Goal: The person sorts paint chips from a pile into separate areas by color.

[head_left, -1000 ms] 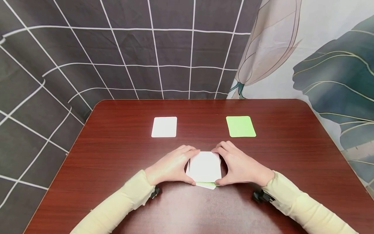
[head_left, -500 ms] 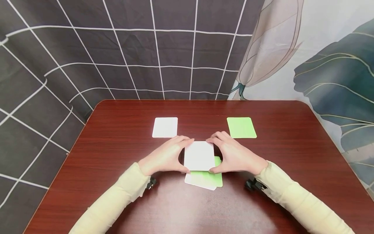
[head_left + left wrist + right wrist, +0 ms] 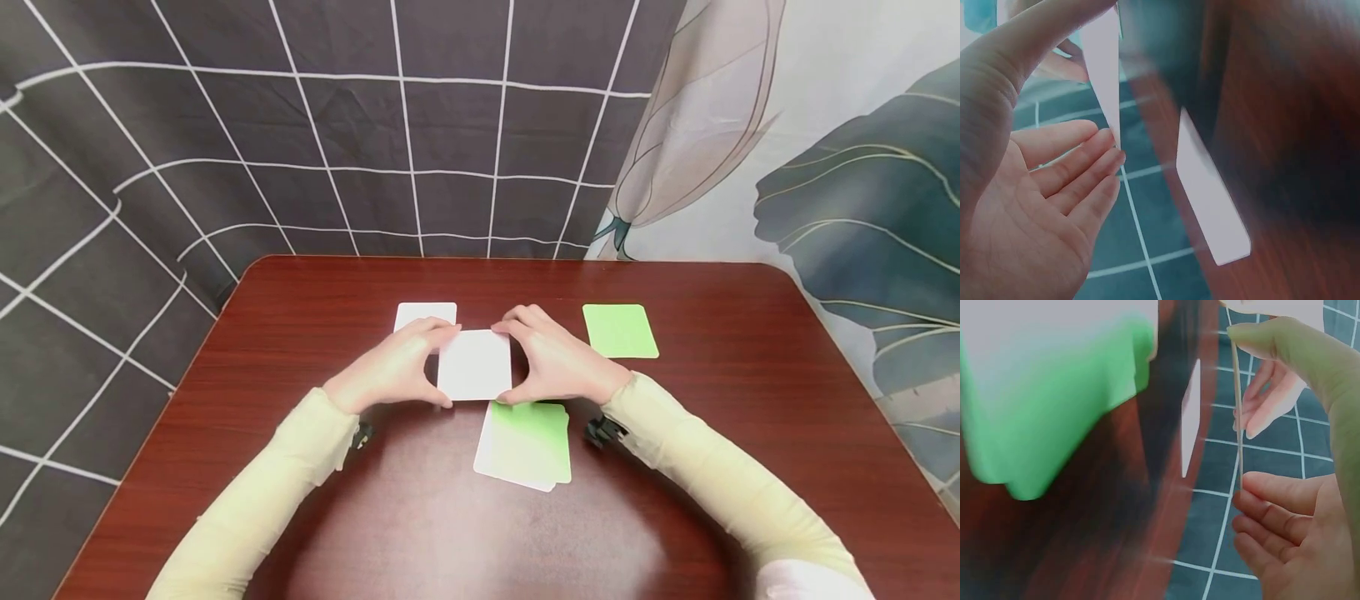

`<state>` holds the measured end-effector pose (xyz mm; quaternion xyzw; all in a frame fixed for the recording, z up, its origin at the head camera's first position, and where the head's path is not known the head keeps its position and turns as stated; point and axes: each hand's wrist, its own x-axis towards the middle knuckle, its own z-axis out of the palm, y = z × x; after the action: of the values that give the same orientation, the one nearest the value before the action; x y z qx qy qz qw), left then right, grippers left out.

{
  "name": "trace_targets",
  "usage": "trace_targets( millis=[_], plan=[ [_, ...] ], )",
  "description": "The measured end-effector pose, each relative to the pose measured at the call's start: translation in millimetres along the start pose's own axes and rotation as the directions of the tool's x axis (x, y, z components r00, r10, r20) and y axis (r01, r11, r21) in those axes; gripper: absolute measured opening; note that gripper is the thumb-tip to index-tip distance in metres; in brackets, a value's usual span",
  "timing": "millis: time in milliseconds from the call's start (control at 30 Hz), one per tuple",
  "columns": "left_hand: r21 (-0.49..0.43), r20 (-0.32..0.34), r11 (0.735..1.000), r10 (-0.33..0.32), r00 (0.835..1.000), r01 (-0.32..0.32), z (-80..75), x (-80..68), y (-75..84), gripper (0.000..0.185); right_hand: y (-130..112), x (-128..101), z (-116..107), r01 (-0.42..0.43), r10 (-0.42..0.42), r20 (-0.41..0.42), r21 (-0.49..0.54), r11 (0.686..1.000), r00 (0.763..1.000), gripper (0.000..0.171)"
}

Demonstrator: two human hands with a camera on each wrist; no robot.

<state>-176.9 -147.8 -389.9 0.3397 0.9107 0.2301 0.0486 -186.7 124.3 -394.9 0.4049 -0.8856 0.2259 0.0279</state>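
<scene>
Both my hands hold one white card (image 3: 475,364) by its side edges, just above the table. My left hand (image 3: 441,367) pinches its left edge between thumb and fingers, and my right hand (image 3: 511,363) pinches the right edge. The card shows edge-on in the left wrist view (image 3: 1102,62) and in the right wrist view (image 3: 1238,412). Behind my left hand lies a single white card (image 3: 424,314), partly covered by my fingers. A green card (image 3: 620,331) lies to the right. Below my hands sits a loose stack (image 3: 525,442) with a green card on top.
The dark red wooden table (image 3: 300,350) has rounded far corners and ends near the draped backdrop. A grid-patterned dark cloth (image 3: 300,150) hangs behind on the left, and a leaf-print cloth (image 3: 825,167) on the right.
Both hands lifted the top white card off the stack and carried it away from me and to the left, toward the single white card. The stack's green card is uncovered.
</scene>
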Motion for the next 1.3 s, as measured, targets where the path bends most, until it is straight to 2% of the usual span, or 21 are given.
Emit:
trace_targets(
  millis=[400, 567, 733, 867, 1100, 1300],
  plan=[
    [0.068, 0.021, 0.995, -0.070, 0.997, 0.068, -34.3, 12.1, -35.9, 0.094, 12, 69, 16, 0.008, -0.007, 0.020, -0.048, 0.999, 1.000, 0.082],
    [0.093, 0.037, 0.992, -0.083, 0.996, 0.080, -43.6, 20.0, -51.1, 0.087, 13, 92, 22, -0.022, 0.023, 0.029, -0.053, 0.998, 0.999, 0.081],
    [0.098, 0.071, 0.990, -0.109, 0.992, 0.101, -44.6, 25.1, -63.1, 0.078, 14, 107, 31, -0.058, 0.062, 0.070, -0.063, 0.996, 0.996, 0.081],
    [0.084, 0.106, 0.987, -0.148, 0.983, 0.140, -42.5, 28.4, -69.2, 0.080, 17, 114, 38, -0.085, 0.092, 0.090, -0.072, 0.994, 0.992, 0.084],
    [0.073, 0.152, 0.989, -0.142, 0.978, 0.132, -36.2, 30.5, -74.3, 0.073, 19, 115, 45, -0.132, 0.141, 0.162, -0.064, 0.989, 0.977, 0.084],
    [0.055, 0.172, 0.985, -0.168, 0.971, 0.161, -29.8, 30.7, -77.0, 0.073, 18, 114, 48, -0.145, 0.155, 0.195, -0.062, 0.987, 0.968, 0.084]
  ],
)
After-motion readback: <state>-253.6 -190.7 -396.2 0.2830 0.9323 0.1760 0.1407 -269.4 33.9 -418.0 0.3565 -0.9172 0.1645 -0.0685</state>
